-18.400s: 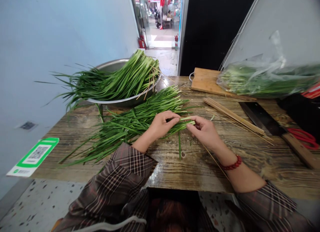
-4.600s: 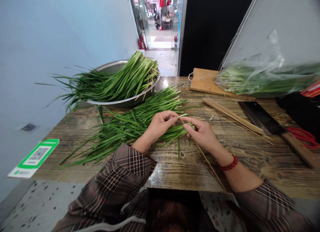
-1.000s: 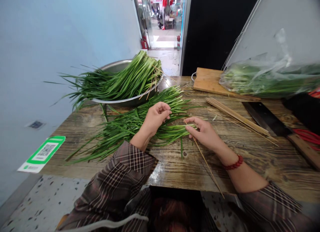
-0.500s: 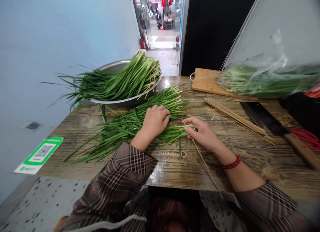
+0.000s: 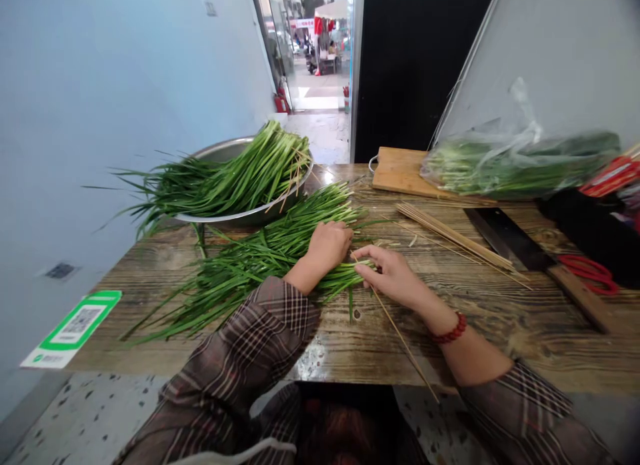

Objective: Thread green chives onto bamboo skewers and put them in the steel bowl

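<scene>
Garlic chives point(image 5: 240, 271) lie in a loose pile on the wooden table, their pale stem ends pointing right. My left hand point(image 5: 330, 245) is over the stems, its fingers curled down and closed on some of them; the fingertips are partly hidden. Just to its right, my right hand point(image 5: 387, 275) pinches a thin bamboo skewer point(image 5: 405, 345) near its upper end, with chive stem ends at its fingertips. The skewer slants down to the right past the table's front edge. Whether its tip pierces any stems I cannot tell.
Behind the pile, a metal basin point(image 5: 220, 218) holds more chives and several skewers. To the right lie a skewer bundle point(image 5: 455, 235), a cleaver point(image 5: 530, 251), red-handled scissors point(image 5: 590, 271), a cutting board point(image 5: 400, 171) and a plastic bag of greens point(image 5: 520, 161). A QR card point(image 5: 75, 328) is at the left edge.
My left hand has moved right along the stems, closer to my right hand and the skewer's upper end. My right hand still holds the skewer. The camera view has shifted slightly.
</scene>
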A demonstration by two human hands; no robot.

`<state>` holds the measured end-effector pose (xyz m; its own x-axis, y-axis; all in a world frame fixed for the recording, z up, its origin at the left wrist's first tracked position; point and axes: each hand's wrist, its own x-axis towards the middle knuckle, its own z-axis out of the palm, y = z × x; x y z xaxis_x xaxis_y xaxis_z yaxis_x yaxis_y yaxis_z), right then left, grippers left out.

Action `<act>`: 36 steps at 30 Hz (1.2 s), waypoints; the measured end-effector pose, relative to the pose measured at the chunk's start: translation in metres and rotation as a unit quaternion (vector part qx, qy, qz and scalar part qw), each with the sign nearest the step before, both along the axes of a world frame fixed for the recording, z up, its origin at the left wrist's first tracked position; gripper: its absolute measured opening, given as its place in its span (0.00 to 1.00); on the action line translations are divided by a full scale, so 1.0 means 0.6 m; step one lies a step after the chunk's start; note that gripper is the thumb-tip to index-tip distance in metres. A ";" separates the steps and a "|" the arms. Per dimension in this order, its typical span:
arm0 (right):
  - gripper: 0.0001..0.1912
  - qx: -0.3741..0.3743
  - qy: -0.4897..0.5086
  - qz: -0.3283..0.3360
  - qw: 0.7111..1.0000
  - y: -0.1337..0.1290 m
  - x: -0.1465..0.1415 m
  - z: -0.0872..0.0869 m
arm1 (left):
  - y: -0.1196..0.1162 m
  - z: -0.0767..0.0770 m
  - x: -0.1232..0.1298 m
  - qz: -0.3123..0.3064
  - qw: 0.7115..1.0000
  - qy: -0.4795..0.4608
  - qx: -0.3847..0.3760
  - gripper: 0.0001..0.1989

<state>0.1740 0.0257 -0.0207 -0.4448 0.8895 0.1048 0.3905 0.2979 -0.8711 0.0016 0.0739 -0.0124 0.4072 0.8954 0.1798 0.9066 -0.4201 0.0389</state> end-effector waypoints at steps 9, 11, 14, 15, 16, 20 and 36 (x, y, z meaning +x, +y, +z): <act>0.13 -0.002 0.028 -0.010 1.000 -0.001 -0.001 -0.002 | -0.012 0.020 -0.054 -0.003 0.923 -0.378 -0.070 0.05; 0.13 0.010 0.036 -0.032 0.999 0.001 0.000 -0.004 | -0.023 0.020 -0.059 0.011 0.875 -0.465 -0.135 0.10; 0.15 0.020 0.047 -0.064 0.997 0.005 0.001 -0.006 | -0.038 0.015 -0.055 0.023 0.821 -0.540 -0.181 0.19; 0.15 0.019 0.053 -0.070 0.996 0.006 0.001 -0.007 | -0.042 0.014 -0.052 0.030 0.815 -0.549 -0.186 0.19; 0.15 0.015 0.059 -0.073 0.995 0.007 0.001 -0.007 | -0.044 0.013 -0.048 0.038 0.811 -0.551 -0.192 0.19; 0.16 0.006 0.063 -0.072 0.995 0.007 -0.003 -0.007 | -0.048 0.011 -0.041 0.055 0.805 -0.552 -0.213 0.10; 0.18 -0.002 0.062 -0.066 0.996 0.001 -0.005 -0.006 | -0.057 0.014 -0.031 0.047 0.771 -0.588 -0.241 0.10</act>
